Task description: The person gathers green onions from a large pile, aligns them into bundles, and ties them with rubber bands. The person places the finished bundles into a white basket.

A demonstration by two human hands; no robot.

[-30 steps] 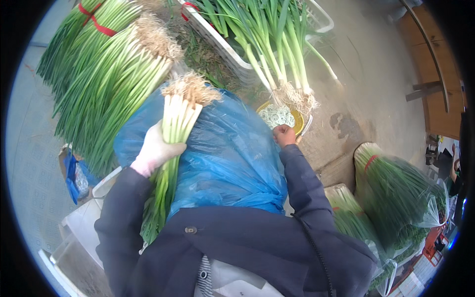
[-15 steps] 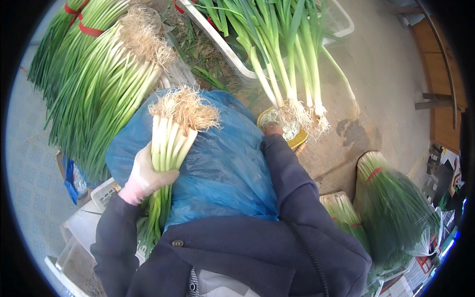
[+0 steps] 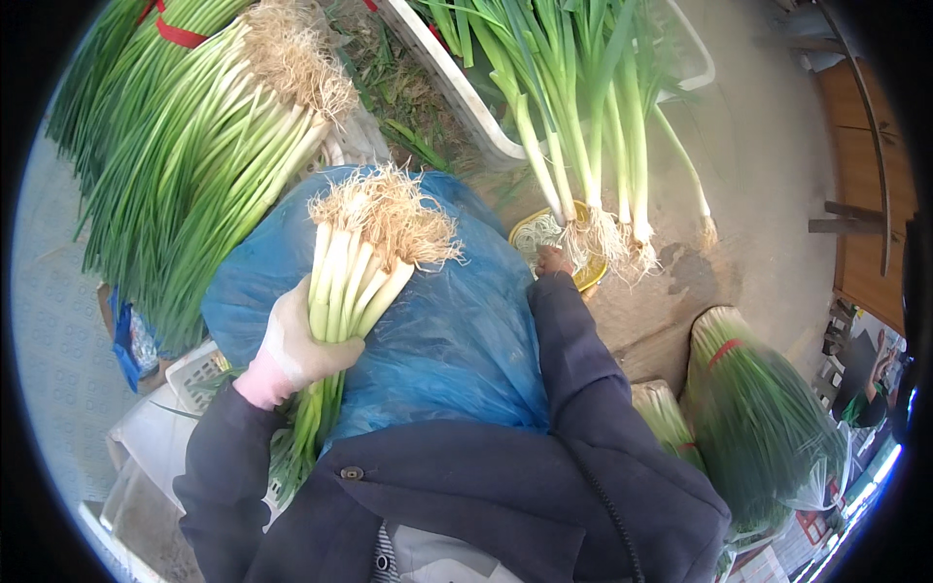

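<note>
My left hand (image 3: 303,340), in a pale glove with a pink cuff, is closed around a bunch of green onions (image 3: 342,282). Their white stems and tangled roots point away from me, and the leaves hang down beside my left sleeve. My right hand (image 3: 554,260) reaches into a shallow yellow basket (image 3: 589,282) that holds thin, pale, looped bands. Its fingers are mostly hidden, so whether they grip a band cannot be made out. Loose green onions (image 3: 593,175) lie just beyond, their roots hanging over the basket. Blue plastic sheeting (image 3: 437,330) covers my lap.
A large pile of green onions (image 3: 194,165) lies at the far left, with a red tie (image 3: 179,37) on one bundle. A white crate (image 3: 466,92) stands at the back. Red-tied bundles (image 3: 753,408) rest at right. Wooden cabinets (image 3: 865,185) stand at the far right.
The held bunch has shifted slightly to the right with my left hand. My right hand stays at the basket, with a little more of it showing. The whole view has shifted slightly.
</note>
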